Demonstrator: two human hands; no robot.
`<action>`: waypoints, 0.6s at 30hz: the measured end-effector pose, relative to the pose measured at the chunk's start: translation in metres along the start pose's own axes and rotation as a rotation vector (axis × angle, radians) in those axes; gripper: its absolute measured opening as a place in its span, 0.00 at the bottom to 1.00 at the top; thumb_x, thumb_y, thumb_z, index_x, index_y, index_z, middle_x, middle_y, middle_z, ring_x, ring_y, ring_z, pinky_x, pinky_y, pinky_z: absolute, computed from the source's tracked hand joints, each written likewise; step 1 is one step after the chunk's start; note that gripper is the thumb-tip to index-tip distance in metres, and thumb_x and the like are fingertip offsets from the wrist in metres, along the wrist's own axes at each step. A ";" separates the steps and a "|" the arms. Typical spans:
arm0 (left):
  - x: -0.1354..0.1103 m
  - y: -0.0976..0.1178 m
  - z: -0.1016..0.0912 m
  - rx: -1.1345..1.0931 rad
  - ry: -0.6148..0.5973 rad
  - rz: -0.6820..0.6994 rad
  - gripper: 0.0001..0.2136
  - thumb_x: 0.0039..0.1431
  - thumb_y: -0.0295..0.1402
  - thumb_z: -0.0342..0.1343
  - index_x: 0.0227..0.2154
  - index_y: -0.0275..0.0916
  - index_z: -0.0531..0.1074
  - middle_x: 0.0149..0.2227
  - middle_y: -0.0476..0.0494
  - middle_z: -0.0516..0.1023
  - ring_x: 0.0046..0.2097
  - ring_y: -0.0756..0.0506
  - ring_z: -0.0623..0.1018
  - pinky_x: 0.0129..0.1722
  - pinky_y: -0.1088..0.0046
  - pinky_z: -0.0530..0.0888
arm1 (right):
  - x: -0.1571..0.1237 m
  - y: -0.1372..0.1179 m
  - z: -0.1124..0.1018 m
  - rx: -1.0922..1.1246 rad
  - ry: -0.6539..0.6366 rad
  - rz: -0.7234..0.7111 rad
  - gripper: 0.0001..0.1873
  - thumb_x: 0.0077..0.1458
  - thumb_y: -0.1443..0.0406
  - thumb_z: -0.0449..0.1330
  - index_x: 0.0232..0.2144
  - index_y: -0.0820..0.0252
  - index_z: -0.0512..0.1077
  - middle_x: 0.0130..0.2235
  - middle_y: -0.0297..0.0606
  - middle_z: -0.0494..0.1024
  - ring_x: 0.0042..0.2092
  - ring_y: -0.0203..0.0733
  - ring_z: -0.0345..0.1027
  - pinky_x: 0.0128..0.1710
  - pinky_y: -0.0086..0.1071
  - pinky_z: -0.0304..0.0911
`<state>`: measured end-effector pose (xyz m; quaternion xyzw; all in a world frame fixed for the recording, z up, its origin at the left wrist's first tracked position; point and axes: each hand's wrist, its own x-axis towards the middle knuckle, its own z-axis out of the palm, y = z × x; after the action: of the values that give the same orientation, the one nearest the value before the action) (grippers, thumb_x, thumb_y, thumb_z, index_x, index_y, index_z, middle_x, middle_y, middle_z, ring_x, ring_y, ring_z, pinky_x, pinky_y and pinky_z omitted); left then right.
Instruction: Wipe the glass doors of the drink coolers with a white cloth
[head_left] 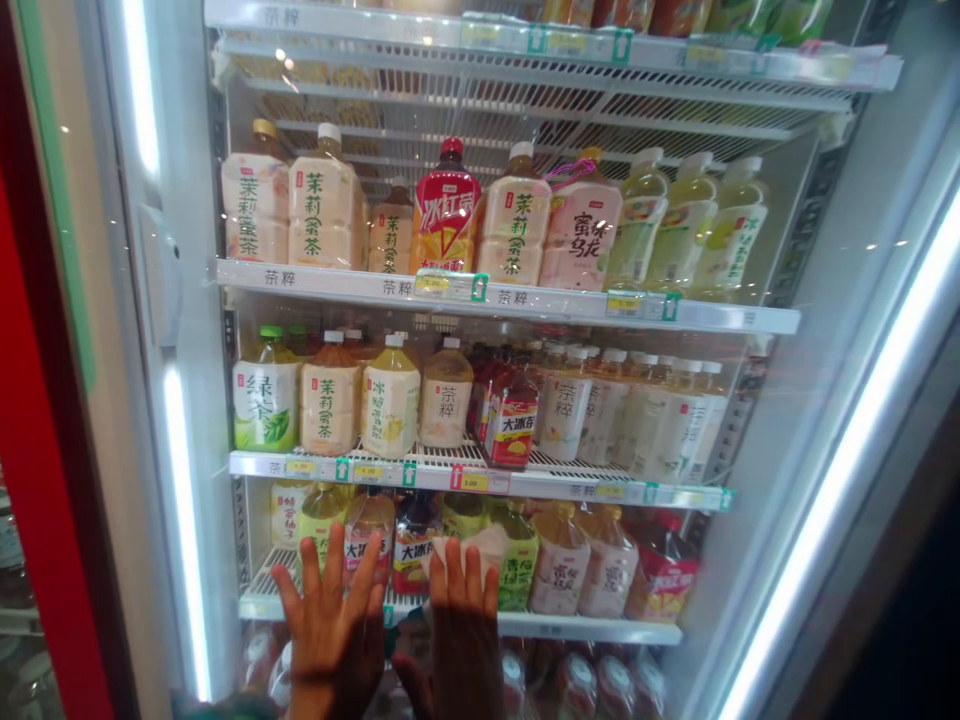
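My left hand [334, 610] is raised low in front of the glass door of a drinks fridge, palm toward it, fingers stretched and spread, holding nothing. Beside it, my right hand [463, 625] points upward with its fingers straight and close together and the thumb out to the left. Under its fingertips a thin pale cloth [491, 543] lies against the glass, showing on both sides of the fingers. Behind the hands stand dark iced tea bottles [417, 550] and green tea bottles [517, 565] on a lower shelf, partly covered by the fingers.
Several white wire shelves [525, 625] hold tea bottles, with price tags [471, 482] along their front edges. A red iced tea bottle [446, 210] stands on an upper shelf. Bright light strips [184, 530] run down both sides. A red panel [52, 500] borders the left.
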<state>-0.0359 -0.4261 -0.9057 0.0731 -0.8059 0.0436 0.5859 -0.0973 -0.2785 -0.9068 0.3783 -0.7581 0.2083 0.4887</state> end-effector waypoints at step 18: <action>0.031 0.087 0.026 -0.232 0.061 0.105 0.39 0.63 0.29 0.57 0.72 0.51 0.45 0.75 0.44 0.40 0.75 0.34 0.40 0.71 0.39 0.36 | 0.014 0.091 -0.038 -0.154 0.154 0.197 0.47 0.67 0.42 0.34 0.73 0.70 0.35 0.75 0.54 0.40 0.75 0.66 0.28 0.68 0.69 0.45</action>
<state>-0.0841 -0.3469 -0.8833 -0.0387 -0.7901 -0.0172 0.6115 -0.1495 -0.2006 -0.8730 0.2461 -0.7657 0.2248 0.5502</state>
